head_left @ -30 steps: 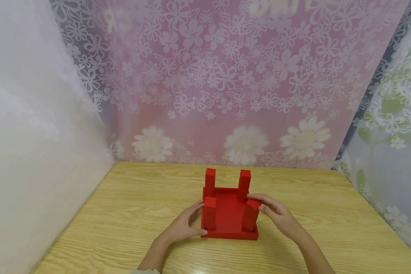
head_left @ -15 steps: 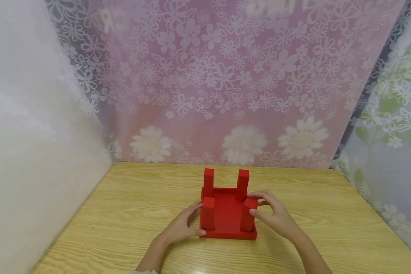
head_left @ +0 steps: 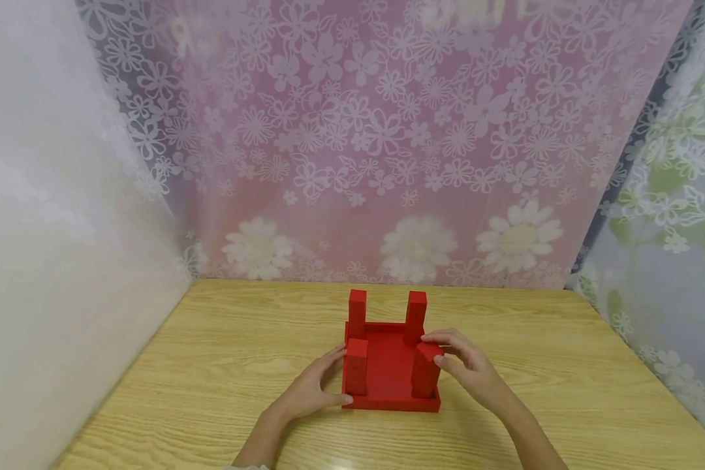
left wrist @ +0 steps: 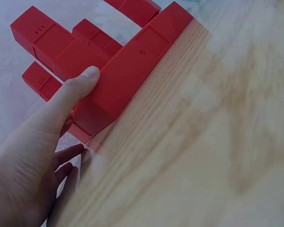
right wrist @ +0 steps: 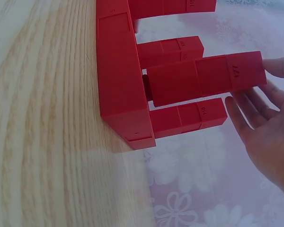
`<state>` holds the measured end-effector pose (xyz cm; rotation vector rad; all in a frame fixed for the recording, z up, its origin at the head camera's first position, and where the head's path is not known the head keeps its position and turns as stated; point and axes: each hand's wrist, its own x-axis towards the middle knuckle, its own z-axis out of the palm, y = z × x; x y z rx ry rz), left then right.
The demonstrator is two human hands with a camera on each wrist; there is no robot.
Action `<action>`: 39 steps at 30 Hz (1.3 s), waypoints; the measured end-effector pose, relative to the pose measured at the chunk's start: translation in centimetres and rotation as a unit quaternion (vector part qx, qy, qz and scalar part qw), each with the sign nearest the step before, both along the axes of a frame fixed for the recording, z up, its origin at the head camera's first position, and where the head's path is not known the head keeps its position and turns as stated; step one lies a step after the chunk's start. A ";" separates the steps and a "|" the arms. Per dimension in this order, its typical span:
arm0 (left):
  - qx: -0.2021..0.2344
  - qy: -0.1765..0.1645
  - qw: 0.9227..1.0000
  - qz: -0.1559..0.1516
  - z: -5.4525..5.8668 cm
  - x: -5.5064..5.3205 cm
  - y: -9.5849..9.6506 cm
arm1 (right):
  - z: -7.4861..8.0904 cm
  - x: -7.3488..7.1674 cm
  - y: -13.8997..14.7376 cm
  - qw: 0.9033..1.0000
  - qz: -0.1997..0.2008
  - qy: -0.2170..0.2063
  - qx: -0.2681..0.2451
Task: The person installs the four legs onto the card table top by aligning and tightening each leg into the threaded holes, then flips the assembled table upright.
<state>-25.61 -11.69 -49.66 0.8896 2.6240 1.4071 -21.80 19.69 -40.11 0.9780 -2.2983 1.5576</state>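
Note:
A red shallow tray (head_left: 390,404) with raised rims lies on the table, a square red post standing at each corner. My left hand (head_left: 310,386) holds its near left corner, thumb on the front rim and fingers along the left side. At the near right corner, my right hand (head_left: 474,372) pinches the top of a red post (right wrist: 203,78) between thumb and fingertips. This post is turned out of line with the tray's sides; the right wrist view shows a narrow neck at its base. The near left post (head_left: 357,369) stands straight by my left thumb.
The light wood-grain table (head_left: 241,339) spreads around the tray. Behind it hangs a pink floral curtain (head_left: 352,163). A white sheet (head_left: 76,228) borders the left side and a floral sheet (head_left: 670,228) the right.
My right hand has shifted its thumb and fingers on the near right post, which has turned and come slightly more upright. My left hand stays at the tray's corner.

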 end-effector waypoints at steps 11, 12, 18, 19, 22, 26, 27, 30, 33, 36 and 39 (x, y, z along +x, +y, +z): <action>0.001 -0.006 1.000 0.000 0.2 0.1 0.1 | -0.6 -0.5 0.0 0.995 -0.073 0.048 0.050; -0.001 -0.005 1.000 0.000 0.2 0.1 0.1 | -0.7 -0.5 0.0 0.996 -0.061 0.050 0.046; -0.006 -0.001 1.000 0.003 0.2 0.1 0.1 | -0.3 -0.2 0.1 0.999 0.039 0.014 0.001; -0.006 -0.001 1.000 0.003 0.2 0.1 0.1 | -0.2 -0.2 0.0 0.999 0.043 0.006 -0.004; -0.009 0.000 1.000 0.004 0.1 0.1 0.0 | -0.2 -0.1 -0.1 1.000 0.016 0.006 0.000; -0.013 0.000 1.000 0.007 0.2 0.1 0.0 | -0.5 -0.2 -0.2 0.998 -0.049 0.018 0.027; -0.013 -0.001 1.000 0.008 0.2 0.1 0.0 | -0.5 -0.3 -0.3 0.997 -0.065 0.022 0.035; -0.012 -0.002 1.000 0.008 0.1 0.1 0.0 | -0.7 -0.3 -0.5 0.993 -0.099 0.030 0.055; -0.012 -0.004 1.000 0.008 0.0 0.0 0.0 | -0.9 -0.4 -0.7 0.990 -0.115 0.042 0.066; -0.013 -0.004 1.000 0.009 0.0 0.0 0.1 | -0.8 -0.3 -0.7 0.991 -0.107 0.047 0.063; -0.013 -0.005 1.000 0.009 0.0 0.1 0.1 | -0.6 -0.1 -0.5 0.997 -0.054 0.038 0.039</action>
